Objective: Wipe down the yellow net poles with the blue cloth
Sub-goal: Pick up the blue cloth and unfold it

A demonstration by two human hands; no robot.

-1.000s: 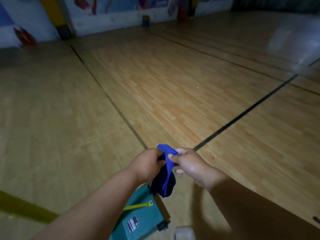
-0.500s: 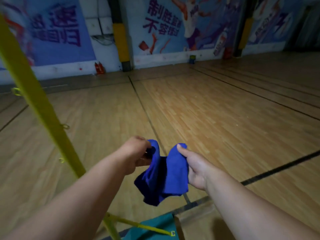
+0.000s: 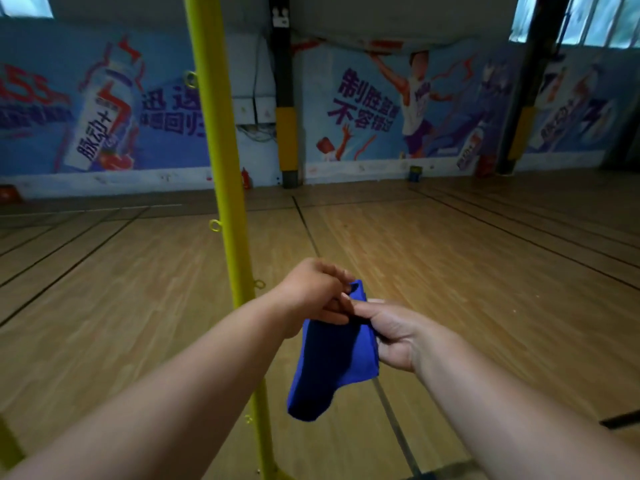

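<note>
wooden gym floor (image 3: 450,271), both hands seemingly pinching blue cloth (image 3: 334,362), yellow pole (image 3: 221,168) beside

A wooden floor (image 3: 450,271) marked with dark court lines (image 3: 304,220) is seen beyond the hands; farther off, a blue wall mural (image 3: 381,109) and a black pillar (image 3: 284,98) padded in yellow.

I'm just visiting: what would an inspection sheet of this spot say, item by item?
Surface: wooden court floor with dark lines.
Job's things: yellow pole upright, small rings on its sides; blue cloth hangs apart from it.
Clutter: small can and red items by the far wall.
Hands: left hand and right hand both pinch the cloth's top edge.
Cables: wires below wall boxes.
Surroundings: blue painted mural, padded pillars, windows.
</note>
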